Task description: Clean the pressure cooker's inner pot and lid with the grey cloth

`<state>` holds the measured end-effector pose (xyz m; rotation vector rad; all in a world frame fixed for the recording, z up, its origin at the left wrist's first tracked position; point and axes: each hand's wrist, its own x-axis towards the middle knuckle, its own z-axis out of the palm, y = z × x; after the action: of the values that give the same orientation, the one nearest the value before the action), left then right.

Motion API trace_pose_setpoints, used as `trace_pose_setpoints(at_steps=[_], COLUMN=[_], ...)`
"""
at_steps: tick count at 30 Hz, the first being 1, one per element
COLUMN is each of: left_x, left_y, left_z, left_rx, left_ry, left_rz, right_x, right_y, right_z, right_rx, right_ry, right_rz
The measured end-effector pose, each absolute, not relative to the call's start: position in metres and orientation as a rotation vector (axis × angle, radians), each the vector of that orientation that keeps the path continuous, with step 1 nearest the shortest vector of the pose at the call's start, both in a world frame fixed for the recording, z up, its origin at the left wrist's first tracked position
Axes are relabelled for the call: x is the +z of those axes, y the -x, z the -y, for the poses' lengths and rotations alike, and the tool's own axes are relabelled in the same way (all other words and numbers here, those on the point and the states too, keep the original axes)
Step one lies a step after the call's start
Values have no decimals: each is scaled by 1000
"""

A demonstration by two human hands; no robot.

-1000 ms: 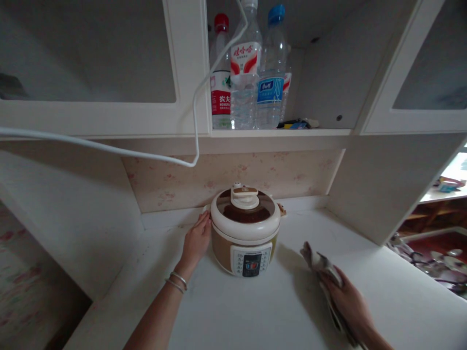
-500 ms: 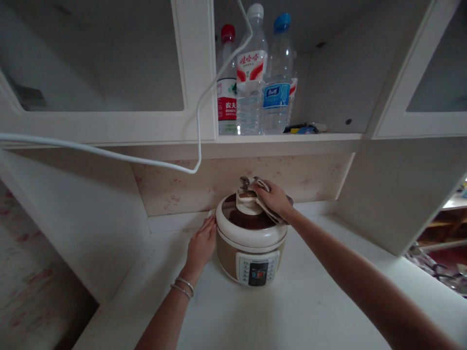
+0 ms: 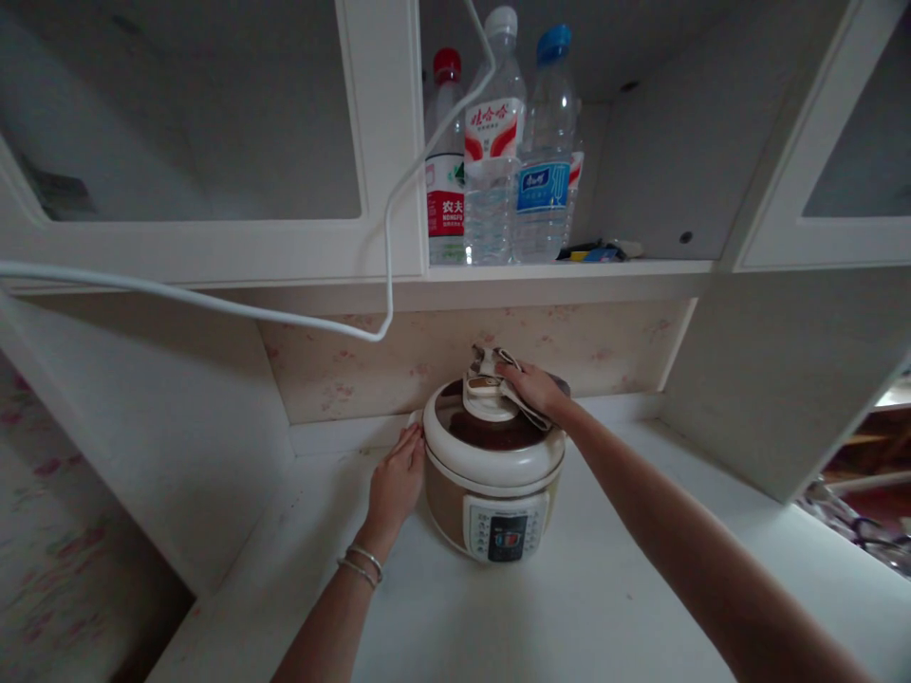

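Observation:
A white and tan electric pressure cooker (image 3: 491,474) with a brown-topped lid and a front control panel stands on a white counter. My right hand (image 3: 530,387) is closed on a light cloth with dark patches (image 3: 530,410), pressed against the right side of the white lid handle (image 3: 488,403). Part of the cloth shows above the handle and part hangs onto the lid. My left hand (image 3: 399,474) lies against the cooker's left side, fingers stretched and close together, fingertips at the lid rim. Its palm side is hidden. Two bangles (image 3: 361,563) circle my left wrist.
An open shelf (image 3: 569,269) above the cooker holds several plastic bottles (image 3: 494,171) and small packets (image 3: 598,251). A white cable (image 3: 285,318) hangs across the upper left. Cabinet side panels (image 3: 790,370) flank the counter (image 3: 569,617), with a flowered wall behind.
The cloth has shifted slightly around the lid handle under my right hand. My left hand stays against the cooker's side. The whole view has moved very little.

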<state>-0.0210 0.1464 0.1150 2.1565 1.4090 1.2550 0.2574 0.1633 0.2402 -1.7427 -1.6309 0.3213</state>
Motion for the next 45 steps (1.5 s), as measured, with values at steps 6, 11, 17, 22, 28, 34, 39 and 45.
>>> trace_pose_setpoints(at_steps=[6,11,17,22,28,34,39,45], left_x=[114,111,111,113,118,135,185,201], left_y=[21,20,21,23,26,29,12,-45], left_z=[-144,-146,-145,-146,-148,-141,-91,-50], left_rx=[1277,1345,1316,1293,1228,1397,1966,1565], left_ry=[-2134,-2123,-2139,-2133,-2083,-1898,-1903,-2562], left_rz=[-1381,-1350,-1346,-1334,-1264,-1224,-1358,-1046], right_x=[221,191,176,176,185,213,224,218], right_y=[-255,-240,-222,-208,-163,-134,-142,-173], right_z=[-111,-79,-63,-53,-37,-51,-53,-37], right_rx=[167,-193,-420,-502,-457,-324,14,486], right_ry=[1873,1780,1720,1660,1471,1382,1074,874], right_rz=[1551,1644,1677,1719,2039,2256,2133,1089])
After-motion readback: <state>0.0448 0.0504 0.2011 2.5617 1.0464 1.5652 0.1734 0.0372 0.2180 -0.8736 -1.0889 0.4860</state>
